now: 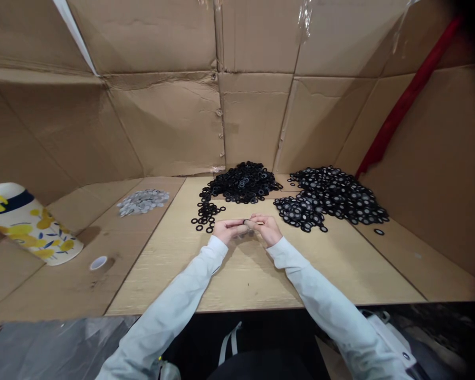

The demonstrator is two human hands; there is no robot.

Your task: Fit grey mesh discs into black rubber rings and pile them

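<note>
Black ring (246,222), one, pinched in the fingertips of our left hand (227,230) and right hand (267,229), above the surface (253,287). Behind, we list one ring heap (243,182); right, pale-centred rings (334,195); left, grey discs (143,202).

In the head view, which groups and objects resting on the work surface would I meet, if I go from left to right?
Flower-patterned container, small white roll, heap of grey discs, heap of black rings, heap of black rings with pale centres.
</note>
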